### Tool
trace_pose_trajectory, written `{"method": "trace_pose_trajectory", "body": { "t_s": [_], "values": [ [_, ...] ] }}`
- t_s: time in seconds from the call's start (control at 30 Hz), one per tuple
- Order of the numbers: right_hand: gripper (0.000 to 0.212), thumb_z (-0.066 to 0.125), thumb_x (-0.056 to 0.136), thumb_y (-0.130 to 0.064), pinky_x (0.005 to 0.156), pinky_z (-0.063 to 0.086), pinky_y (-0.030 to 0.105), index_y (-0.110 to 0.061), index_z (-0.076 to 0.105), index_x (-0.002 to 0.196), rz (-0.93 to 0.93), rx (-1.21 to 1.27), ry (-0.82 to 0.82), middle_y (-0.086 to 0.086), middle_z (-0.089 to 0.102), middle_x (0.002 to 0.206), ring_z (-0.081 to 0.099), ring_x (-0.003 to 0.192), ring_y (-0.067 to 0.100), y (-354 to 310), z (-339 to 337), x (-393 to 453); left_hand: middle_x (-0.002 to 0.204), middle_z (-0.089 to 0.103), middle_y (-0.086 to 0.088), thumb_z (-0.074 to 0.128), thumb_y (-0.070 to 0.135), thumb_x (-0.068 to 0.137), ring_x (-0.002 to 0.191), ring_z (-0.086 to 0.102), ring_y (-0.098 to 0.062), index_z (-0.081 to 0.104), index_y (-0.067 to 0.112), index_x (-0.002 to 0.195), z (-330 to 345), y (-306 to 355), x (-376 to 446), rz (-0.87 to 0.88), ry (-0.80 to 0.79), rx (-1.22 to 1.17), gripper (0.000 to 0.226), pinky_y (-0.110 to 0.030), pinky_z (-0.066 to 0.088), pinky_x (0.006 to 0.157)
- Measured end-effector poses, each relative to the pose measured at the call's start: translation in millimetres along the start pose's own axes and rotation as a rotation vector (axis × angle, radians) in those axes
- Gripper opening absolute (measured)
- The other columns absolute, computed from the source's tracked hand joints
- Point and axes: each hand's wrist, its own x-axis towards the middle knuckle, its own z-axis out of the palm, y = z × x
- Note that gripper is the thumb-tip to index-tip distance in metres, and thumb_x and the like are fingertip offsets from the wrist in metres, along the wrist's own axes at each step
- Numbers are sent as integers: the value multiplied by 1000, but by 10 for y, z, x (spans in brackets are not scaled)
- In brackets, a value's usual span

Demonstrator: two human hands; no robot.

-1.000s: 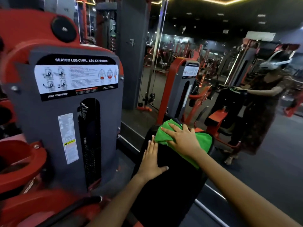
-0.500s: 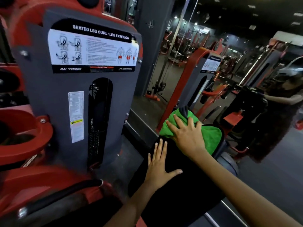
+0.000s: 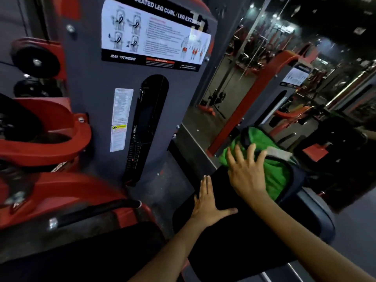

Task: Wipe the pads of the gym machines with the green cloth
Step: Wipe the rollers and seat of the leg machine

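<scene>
Low in the centre of the frame the left hand (image 3: pixel 206 203) lies flat on the black pad (image 3: pixel 234 237), fingers straight and together, thumb stretched out to the right along the vinyl. Just above and to its right, the right hand (image 3: pixel 245 177) presses down with its fingers spread wide over the green cloth (image 3: pixel 274 178), palm resting where cloth meets pad; neither hand curls round anything. The cloth sits bunched at the far, upper end of the pad, right of centre, draped over the pad's top edge (a pale grey strip, perhaps a label or hem, shows at its upper right, too blurred to tell). Both bare forearms run in from the bottom edge. Filling the upper left and centre stands the grey weight-stack cover (image 3: pixel 97 110) of the machine, carrying an instruction placard (image 3: pixel 154 35) headed "SEATED LEG CURL / LEG EXTENSION" and a narrow white warning sticker (image 3: pixel 121 119) beside a dark slot. Red frame parts (image 3: pixel 50 139) crowd the left edge. In the upper right, a mirror (image 3: pixel 284 58) shows more red machines, blurred.
</scene>
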Motion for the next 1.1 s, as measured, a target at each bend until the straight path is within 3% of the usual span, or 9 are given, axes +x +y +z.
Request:
{"method": "trace_pose_trajectory", "body": {
  "t_s": [0.13,0.3,0.43,0.57,0.7,0.77,0.87,0.97,1.1],
  "values": [
    [55,37,96,-34,96,-1,60,-12,31,147,-319,-58,-117,14,35,148,20,137,44,-312,108,-7,156,-25,3,34,99,28,145,-17,-14,-22,17,147,5,-213,17,-40,-59,18,155,-48,2,118],
    [54,50,86,-35,98,11,56,-21,48,138,27,-89,35,1,54,133,31,128,39,-302,132,152,157,-21,5,64,83,51,146,-13,-15,-22,25,147,49,-533,31,-55,-85,-1,141,-50,7,118],
    [55,60,73,-32,100,20,56,-17,62,126,-185,-87,8,7,63,122,29,120,42,-771,529,-49,158,-17,0,63,81,48,146,-10,-17,-19,21,148,121,-710,20,-86,-66,9,142,-48,9,118],
    [60,59,77,-29,98,13,57,-21,52,136,-320,-86,-52,3,56,134,28,129,43,-967,542,-203,158,-14,-5,74,68,59,147,-9,-21,-16,13,149,143,-811,28,-125,-91,-23,138,-45,7,119],
    [57,69,74,-16,98,12,53,-14,58,130,76,111,205,8,59,129,33,128,39,-605,431,-140,159,-13,-3,77,58,65,147,-7,-20,-18,22,148,168,-929,-43,-108,-67,-10,132,-44,11,118],
    [53,57,75,-19,99,12,55,-12,60,128,158,100,301,10,60,126,27,126,39,-527,540,-190,159,-11,-4,78,57,65,147,-5,-20,-17,24,149,182,-951,-69,-107,-71,-27,131,-44,12,117],
    [53,46,75,-26,98,20,55,-21,63,125,-141,-105,179,2,63,122,31,124,40,-830,716,-342,159,-9,-4,81,53,63,147,-2,-18,-12,20,150,195,-964,-53,-114,-42,-42,132,-40,13,118],
    [58,58,75,-40,99,21,54,-30,56,132,-346,-173,-4,-8,58,130,41,128,34,-1058,745,-456,159,-7,-5,82,51,62,147,-1,-18,-8,13,150,198,-990,-30,-154,-29,-35,132,-35,11,119],
    [54,54,84,-28,105,29,55,-21,49,138,20,-48,81,-2,53,136,39,134,33,-864,546,-177,159,-10,-4,81,54,62,147,-3,-20,-14,16,150,181,-1071,-52,-184,-83,-8,134,-40,13,119]
  ]
}}
